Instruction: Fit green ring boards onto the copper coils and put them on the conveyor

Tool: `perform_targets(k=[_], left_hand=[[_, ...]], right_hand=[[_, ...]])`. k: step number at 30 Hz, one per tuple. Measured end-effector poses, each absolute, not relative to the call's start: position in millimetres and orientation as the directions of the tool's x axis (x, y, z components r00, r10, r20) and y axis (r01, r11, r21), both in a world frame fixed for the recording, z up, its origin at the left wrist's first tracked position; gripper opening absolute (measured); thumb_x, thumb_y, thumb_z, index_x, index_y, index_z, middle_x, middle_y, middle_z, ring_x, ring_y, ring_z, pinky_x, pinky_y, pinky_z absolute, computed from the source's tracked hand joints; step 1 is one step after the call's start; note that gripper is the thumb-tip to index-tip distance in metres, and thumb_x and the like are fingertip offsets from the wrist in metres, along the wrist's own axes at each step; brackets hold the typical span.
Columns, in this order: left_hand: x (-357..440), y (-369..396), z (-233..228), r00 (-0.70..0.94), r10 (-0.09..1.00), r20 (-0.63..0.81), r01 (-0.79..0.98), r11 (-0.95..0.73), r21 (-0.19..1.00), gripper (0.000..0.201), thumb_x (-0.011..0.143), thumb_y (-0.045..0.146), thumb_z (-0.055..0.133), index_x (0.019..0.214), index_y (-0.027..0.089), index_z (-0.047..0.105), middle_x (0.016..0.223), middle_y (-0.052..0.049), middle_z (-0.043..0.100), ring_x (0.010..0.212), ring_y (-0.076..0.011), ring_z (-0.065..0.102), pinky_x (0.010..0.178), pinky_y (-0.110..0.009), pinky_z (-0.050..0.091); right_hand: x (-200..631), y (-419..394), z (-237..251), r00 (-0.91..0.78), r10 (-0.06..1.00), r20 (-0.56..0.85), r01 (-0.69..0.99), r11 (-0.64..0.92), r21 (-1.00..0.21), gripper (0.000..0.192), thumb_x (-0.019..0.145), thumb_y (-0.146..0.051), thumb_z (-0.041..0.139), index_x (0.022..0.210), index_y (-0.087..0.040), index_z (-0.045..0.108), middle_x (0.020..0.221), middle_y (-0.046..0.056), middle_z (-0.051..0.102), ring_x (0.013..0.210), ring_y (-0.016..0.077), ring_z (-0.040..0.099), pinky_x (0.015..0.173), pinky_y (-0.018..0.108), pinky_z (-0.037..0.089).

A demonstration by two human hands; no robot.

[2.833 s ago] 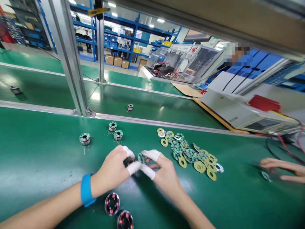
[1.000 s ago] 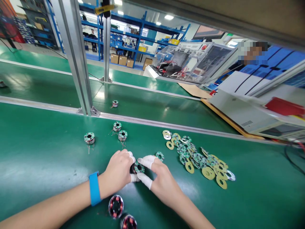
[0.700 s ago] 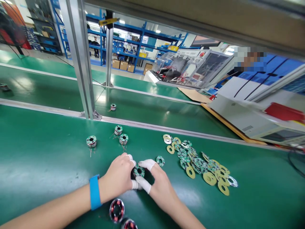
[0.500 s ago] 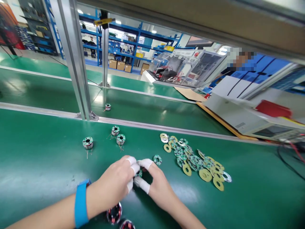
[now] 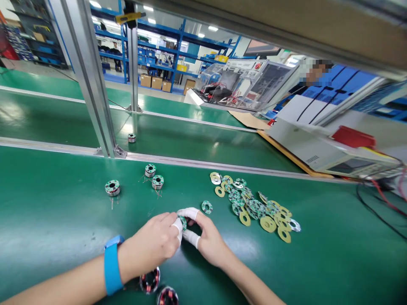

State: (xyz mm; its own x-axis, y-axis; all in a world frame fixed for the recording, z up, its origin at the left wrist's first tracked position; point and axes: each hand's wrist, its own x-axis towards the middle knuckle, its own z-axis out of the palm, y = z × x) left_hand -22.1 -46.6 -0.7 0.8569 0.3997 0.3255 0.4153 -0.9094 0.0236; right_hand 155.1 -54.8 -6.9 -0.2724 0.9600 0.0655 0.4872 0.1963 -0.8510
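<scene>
My left hand (image 5: 152, 243) and my right hand (image 5: 205, 237), both with white finger cots, meet over the green mat and pinch a small round coil part topped by a green ring board (image 5: 182, 221); most of it is hidden by my fingers. One loose green ring board (image 5: 206, 207) lies just beyond my right fingertips. A pile of green and yellow ring boards (image 5: 254, 206) spreads to the right. Two bare coils with red copper windings (image 5: 149, 280) lie under my left wrist, which wears a blue band.
Three finished coils with boards (image 5: 112, 187) (image 5: 150, 170) (image 5: 157, 181) stand at the back left. Another coil (image 5: 131, 137) rides the belt beyond the aluminium rail (image 5: 203, 163). An upright aluminium post (image 5: 85, 76) rises at left. A white instrument (image 5: 321, 148) and cables sit at right.
My hands stayed together on the coil part, closing more tightly over it. The coil on the far belt has drifted left. The other person's hand seen earlier at the right edge is gone.
</scene>
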Motion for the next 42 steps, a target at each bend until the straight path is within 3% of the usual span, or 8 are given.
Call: perform_targets(k=[11,16,22,27,42], left_hand=[[-32,-39,-1,0.864,0.331,0.379,0.338,-0.940,0.052,0.033,0.089,0.009,0.039,0.063,0.013,0.058,0.074,-0.009,0.060,0.081,-0.0222,0.055,0.075,-0.037,0.050],[-28,-42,-7,0.849,0.364,0.382,0.373,-0.926,0.053,0.032,0.089,0.010,0.037,0.065,0.014,0.057,0.073,-0.009,0.059,0.079,-0.0219,0.054,0.070,-0.036,0.051],[-26,-40,-8,0.775,0.482,0.409,0.445,-0.876,0.188,0.027,0.083,0.004,0.038,0.065,0.014,0.056,0.069,-0.006,0.055,0.072,-0.0193,0.051,0.065,-0.032,0.048],[-28,-39,-5,0.775,0.501,0.385,0.437,-0.865,0.247,0.023,0.080,0.003,0.040,0.068,0.015,0.055,0.073,-0.005,0.055,0.074,-0.0187,0.050,0.065,-0.030,0.046],[-34,-35,3,0.859,0.325,0.395,0.307,-0.945,0.109,0.030,0.087,0.008,0.042,0.060,0.014,0.053,0.069,-0.007,0.056,0.079,-0.0205,0.051,0.073,-0.034,0.045]], right_hand=[[156,-53,-6,-0.299,0.950,0.083,0.463,0.221,-0.859,0.026,0.070,-0.013,0.059,0.094,-0.020,0.065,0.090,0.005,0.065,0.076,0.0179,0.056,0.071,0.031,0.047],[155,-52,-8,-0.289,0.954,0.080,0.453,0.210,-0.866,0.028,0.069,-0.012,0.058,0.095,-0.019,0.065,0.090,0.006,0.065,0.075,0.0177,0.055,0.070,0.031,0.047],[156,-53,-7,-0.316,0.947,0.059,0.475,0.212,-0.854,0.027,0.071,-0.013,0.057,0.097,-0.018,0.063,0.095,0.007,0.064,0.080,0.0193,0.055,0.073,0.033,0.047],[159,-55,-7,-0.351,0.935,0.053,0.495,0.233,-0.837,0.031,0.072,-0.013,0.056,0.102,-0.018,0.061,0.100,0.008,0.063,0.083,0.0195,0.056,0.075,0.033,0.047],[159,-55,-15,-0.341,0.935,0.095,0.463,0.255,-0.849,0.030,0.074,-0.014,0.058,0.104,-0.020,0.061,0.106,0.009,0.064,0.100,0.0232,0.058,0.091,0.039,0.045]])
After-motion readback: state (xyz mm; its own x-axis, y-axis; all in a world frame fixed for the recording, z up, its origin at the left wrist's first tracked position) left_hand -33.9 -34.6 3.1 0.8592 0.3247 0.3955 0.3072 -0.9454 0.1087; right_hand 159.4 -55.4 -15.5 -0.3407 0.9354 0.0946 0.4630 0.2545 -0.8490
